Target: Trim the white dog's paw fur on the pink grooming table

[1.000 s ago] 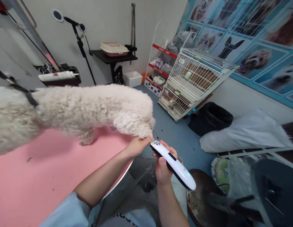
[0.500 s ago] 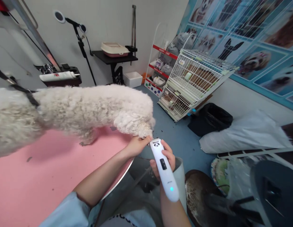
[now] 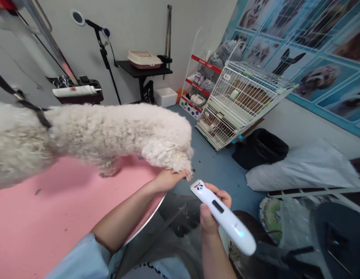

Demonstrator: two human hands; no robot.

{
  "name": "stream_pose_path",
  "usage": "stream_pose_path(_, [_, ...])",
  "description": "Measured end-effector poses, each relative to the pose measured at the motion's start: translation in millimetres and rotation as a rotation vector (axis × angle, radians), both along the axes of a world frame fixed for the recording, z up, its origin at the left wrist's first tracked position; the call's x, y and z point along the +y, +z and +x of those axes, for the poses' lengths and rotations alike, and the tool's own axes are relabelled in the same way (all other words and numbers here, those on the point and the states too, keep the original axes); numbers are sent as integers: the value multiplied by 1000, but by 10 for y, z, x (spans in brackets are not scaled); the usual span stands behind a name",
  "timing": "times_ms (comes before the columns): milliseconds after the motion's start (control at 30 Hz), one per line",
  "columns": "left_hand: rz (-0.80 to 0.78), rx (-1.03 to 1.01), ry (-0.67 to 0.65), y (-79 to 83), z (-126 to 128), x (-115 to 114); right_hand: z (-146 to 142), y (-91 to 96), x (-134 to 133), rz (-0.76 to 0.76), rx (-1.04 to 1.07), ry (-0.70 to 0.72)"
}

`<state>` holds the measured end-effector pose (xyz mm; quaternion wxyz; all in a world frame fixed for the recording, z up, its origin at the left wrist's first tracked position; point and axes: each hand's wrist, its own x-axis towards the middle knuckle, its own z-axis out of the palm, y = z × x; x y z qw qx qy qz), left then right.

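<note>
"In the head view, what has the left hand (image 3: 170,180) got?"

"The hind leg (image 3: 177,159) of that white dog (image 3: 124,131), gripped near the paw (image 3: 189,176); most fingers are hidden."

"And the right hand (image 3: 209,223)?"

"Curled around the white clipper (image 3: 228,221), blade just beside the dog's paw, apart from it."

"Under the dog?"

"A pink table (image 3: 75,205). A wire cage (image 3: 237,99) stands beyond the dog's rump."

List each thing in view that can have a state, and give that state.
Curly white dog: standing, one leg held.
Left hand: closed on that leg.
White elongated clipper: blue light lit, blade apart from the dog.
Right hand: closed around the clipper.
Black strap: looped over the dog's back.
Black floor bin: open-topped.
White wire cage: doors' state unclear.
</note>
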<state>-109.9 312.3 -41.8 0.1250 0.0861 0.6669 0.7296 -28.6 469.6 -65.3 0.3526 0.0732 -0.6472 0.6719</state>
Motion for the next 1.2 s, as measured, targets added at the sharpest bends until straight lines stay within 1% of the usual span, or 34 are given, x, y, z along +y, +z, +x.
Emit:
stream_pose_path(67, [8, 4, -33, 15, 4, -4, 127, -31, 41, 261, 28, -39])
stream_pose_path(133, [-16, 26, 7, 35, 14, -1, 202, -92, 82, 485, 102, -93])
stream_pose_path(167, [-33, 39, 42, 44, 20, 4, 217, -132, 104, 563, 148, -109])
stream_pose_path(233, [-59, 59, 90, 54, 33, 25, 214, -219, 152, 664, 221, -85])
stream_pose_path(300, [-59, 72, 101, 55, 43, 53, 190, -302, 197, 721, 265, -28])
stream_pose_path(367, [-50, 87, 114, 52, 47, 77, 164, -367, 226, 743, 286, -6])
stream_pose_path(467, [-35, 93, 132, 55, 48, 96, 135, -425, 219, 718, 293, -66])
stream_pose_path(533, [-25, 95, 121, 65, 50, 100, 120, -440, 183, 712, 295, -120])
stream_pose_path(600, [-11, 96, 100, 76, 52, 102, 102, -436, 140, 726, 294, -155])
stream_pose_path(667, [-4, 93, 97, 77, 53, 102, 79, -412, 108, 742, 295, -158])
stream_pose_path(767, [-22, 86, 114, 54, 39, 96, 37, -311, 110, 743, 282, -116])
stream_pose_path(833, [-45, 79, 127, 27, 19, 85, 4, -180, 149, 740, 237, -42])
stream_pose_path(900, [-59, 71, 138, 2, -4, 69, -40, 8, 210, 752, 144, 82])
stream_pose_path(967, [-62, 62, 120, -17, -23, 53, -103, 239, 283, 763, 42, 226])
stream_pose_path(1033, [-63, 55, 89, -30, -33, 41, -185, 473, 359, 742, -30, 352])
stream_pose_path(1100, [-55, 49, 79, -38, -35, 35, -269, 652, 428, 725, -87, 465])
stream_pose_path(1167, [-36, 35, 88, -42, -32, 37, -327, 720, 474, 708, -132, 540])
stream_pose_path(1200, [-21, 24, 93, -41, -31, 39, -338, 703, 481, 683, -148, 555])
